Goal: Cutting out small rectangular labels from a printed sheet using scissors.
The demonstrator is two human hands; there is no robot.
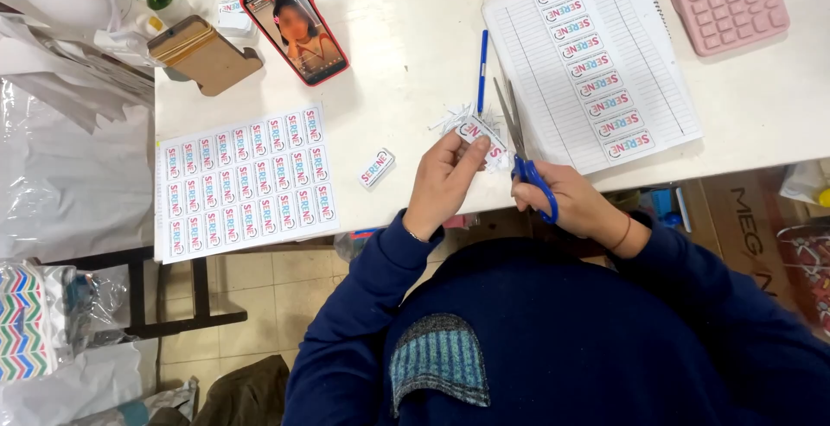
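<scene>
Scissors with blue plastic handles and grey metal blades (524, 154) sit in your right hand (566, 201), fingers closed through the loops, at the white table's (406, 46) near edge. Your left hand (443, 186) pinches a small printed paper label (475, 130) between thumb and fingers beside the blades, over white paper scraps (454, 117). One cut label (377, 168) lies near that edge.

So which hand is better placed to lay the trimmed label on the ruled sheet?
Probably the left hand: it already pinches the label, while the right hand is occupied by the blue-handled scissors. The ruled sheet does lie to the right.
</scene>
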